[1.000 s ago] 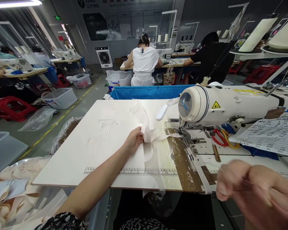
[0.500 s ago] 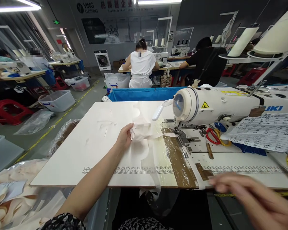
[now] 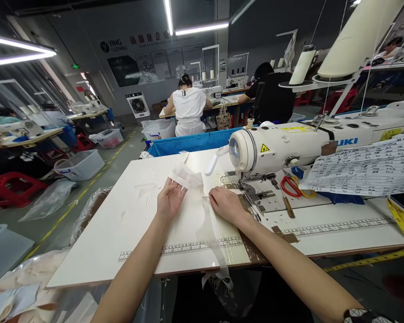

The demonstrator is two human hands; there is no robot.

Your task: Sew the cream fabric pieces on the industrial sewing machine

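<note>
My left hand (image 3: 171, 198) is palm-up on the left of the white sewing table, its fingertips curled under a thin, pale fabric piece (image 3: 188, 178) and holding it up a little. Just left of the sewing machine's needle area, my right hand (image 3: 225, 204) is closed, knuckles up, pinching the right end of the same fabric. A long sheer strip (image 3: 210, 226) trails from there over the table's front edge. The sewing machine (image 3: 256, 148) has its presser foot right behind my right fingers, and the fabric lies left of it.
Red-handled scissors (image 3: 291, 186), a wooden-handled tool (image 3: 288, 208) and a handwritten sheet (image 3: 363, 168) lie right of the needle. A yellow tape measure (image 3: 402, 220) hangs at the right edge. Pale fabric pieces (image 3: 16, 291) fill a bin at lower left. Co-workers sit at machines ahead.
My right hand has come from the table's front right edge to the fabric beside the needle. My left hand has turned palm-up, and the fabric has shifted left. The view has tilted.
</note>
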